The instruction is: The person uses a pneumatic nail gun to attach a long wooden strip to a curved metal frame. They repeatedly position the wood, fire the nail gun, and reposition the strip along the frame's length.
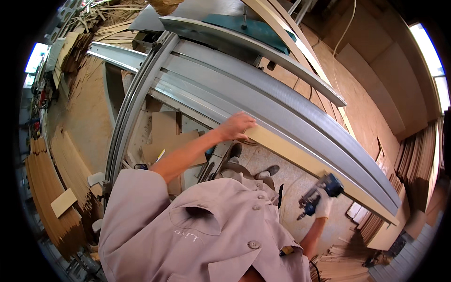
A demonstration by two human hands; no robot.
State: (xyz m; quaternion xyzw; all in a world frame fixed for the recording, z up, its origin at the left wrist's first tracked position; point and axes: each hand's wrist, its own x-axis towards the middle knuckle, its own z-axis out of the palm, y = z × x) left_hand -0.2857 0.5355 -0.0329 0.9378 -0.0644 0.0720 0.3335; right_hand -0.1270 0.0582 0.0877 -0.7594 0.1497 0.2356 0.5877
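Running from frame centre to lower right, a tan board [292, 154] is pinched at its left end by the left hand [236, 126]; the gloved right hand [324, 204] grips a blue power tool [332, 184].

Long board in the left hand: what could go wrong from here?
If the left hand slips at the end it holds, the long board could tilt or drop, perhaps toward the shoes below.

The blue tool in the gloved right hand overlaps the board in this view; it might skid or mark the surface if the board shifts.
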